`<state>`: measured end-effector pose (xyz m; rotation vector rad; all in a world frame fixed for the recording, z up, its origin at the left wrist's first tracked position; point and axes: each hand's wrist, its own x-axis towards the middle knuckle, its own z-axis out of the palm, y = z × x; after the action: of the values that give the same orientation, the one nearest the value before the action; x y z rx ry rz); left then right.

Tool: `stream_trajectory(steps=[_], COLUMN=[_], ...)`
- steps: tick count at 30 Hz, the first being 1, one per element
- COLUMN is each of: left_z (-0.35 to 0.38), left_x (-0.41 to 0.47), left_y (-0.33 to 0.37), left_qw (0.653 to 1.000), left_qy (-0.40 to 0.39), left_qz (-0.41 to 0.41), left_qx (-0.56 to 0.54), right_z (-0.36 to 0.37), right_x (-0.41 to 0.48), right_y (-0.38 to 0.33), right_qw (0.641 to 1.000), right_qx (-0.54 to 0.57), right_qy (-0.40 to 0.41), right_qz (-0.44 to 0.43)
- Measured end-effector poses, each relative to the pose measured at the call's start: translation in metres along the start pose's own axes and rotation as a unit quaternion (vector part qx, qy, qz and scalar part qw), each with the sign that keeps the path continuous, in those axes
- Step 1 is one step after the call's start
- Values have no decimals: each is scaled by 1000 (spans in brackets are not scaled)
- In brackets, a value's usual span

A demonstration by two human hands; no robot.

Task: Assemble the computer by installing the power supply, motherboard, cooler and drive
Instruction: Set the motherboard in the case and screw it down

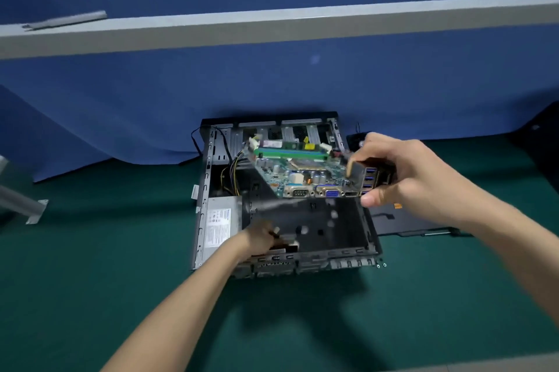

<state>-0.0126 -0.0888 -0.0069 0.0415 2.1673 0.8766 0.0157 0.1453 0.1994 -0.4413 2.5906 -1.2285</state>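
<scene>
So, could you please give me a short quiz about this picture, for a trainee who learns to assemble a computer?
1. True or false: the motherboard already lies flat on the floor of the case.
2. The right hand grips the motherboard at: A) its port end; B) its memory end; C) its middle.
3. Fill in: seen from the camera, the power supply sits in the case's ____ half.
Key: 1 false, it is held tilted above the case; 2 A; 3 left.
</scene>
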Motion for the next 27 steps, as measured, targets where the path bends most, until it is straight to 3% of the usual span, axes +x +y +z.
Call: stream_trajectory(steps=[7,15,27], left_z=[4,-2,-4], left_x=[-18,-28,-33], left_y=[-10,-16,-19], left_qw=[995,991,986], left_qy=[70,30,50], left_qz=[45,77,122], left_qx=[51,103,107], right_z=[45,95,134], right_x=[-2,20,69], right_y=[-1,37,79], right_qw=[993,988,992], right_qx=[72,63,-17], right_qy=[-46,-25,-14], right_qz=[86,140,126])
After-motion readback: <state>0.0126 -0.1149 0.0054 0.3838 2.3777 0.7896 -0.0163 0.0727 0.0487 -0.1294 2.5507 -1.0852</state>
